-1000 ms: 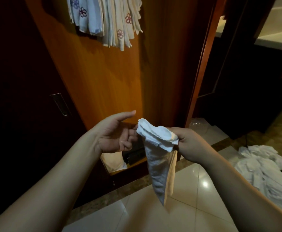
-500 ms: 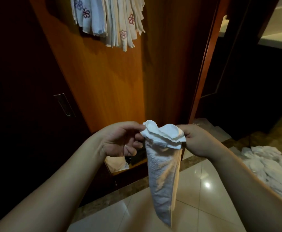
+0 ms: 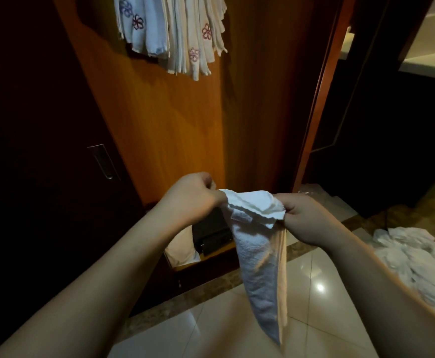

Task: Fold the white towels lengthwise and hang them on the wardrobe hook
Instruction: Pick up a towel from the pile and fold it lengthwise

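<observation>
Up close: towel [image 3: 256, 254] held mid-air between both hands, top edge bunched, rest dangling in a narrow tail down toward the floor [image 3: 314, 306]. Left hand [image 3: 193, 200] curled tight, pinching the left end of that top edge. Right hand [image 3: 304, 215] likewise curled round the right end, fingers tucked under the cloth. So no spread palms anywhere, just two pinches holding a pretty messy stack of layers.

Main worry right here: layers at the top not lined up, a couple of corners poking out. Probably ends up as a lopsided fold, with one flap sliding loose as soon as either pinch lets go. Only the top edge gripped too, so a slip likely drops the whole thing onto the tiles.

Bit further, right side: pile [image 3: 418, 259] of more white cloth on the floor, near the feet by the look of it. Easy trip or snag when stepping forward.

Far end, up top on the door [image 3: 175, 130]: hung towels [image 3: 175, 32] already packed together, hook itself hidden behind them. Crowded spot, so adding another could well knock one off or leave the new one barely caught.
</observation>
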